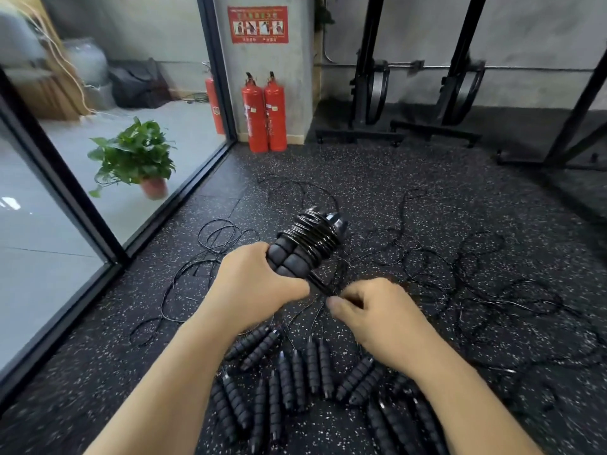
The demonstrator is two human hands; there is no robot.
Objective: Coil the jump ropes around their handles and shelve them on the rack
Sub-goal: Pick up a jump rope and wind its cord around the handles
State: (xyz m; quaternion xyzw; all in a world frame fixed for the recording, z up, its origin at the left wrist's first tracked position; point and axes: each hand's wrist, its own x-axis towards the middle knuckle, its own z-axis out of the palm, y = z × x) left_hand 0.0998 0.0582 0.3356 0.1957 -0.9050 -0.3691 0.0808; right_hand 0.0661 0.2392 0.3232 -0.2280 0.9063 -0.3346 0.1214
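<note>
While our left hand (pixel 259 284) is closed around the lower end of a pair of black ribbed handles (pixel 295 254) held side by side above the speckled floor (pixel 427 198), our right hand (pixel 377 310) pinches the thin black cord (pixel 323 285) just below them, thumb and fingertips closed on it. Several turns of cord already ring the upper half of the handles. To coil well, we judge that we should keep the handles pressed together, hold the cord taut as it feeds through the right fingers, and lay each new turn just beside the last, without crossing. The loose cord trails into a tangle of other ropes (pixel 476 277) on the floor, so we should draw it out gently to avoid snagging. More uncoiled handle pairs (pixel 295 379) lie below our wrists. No shelf for them shows clearly here.
</note>
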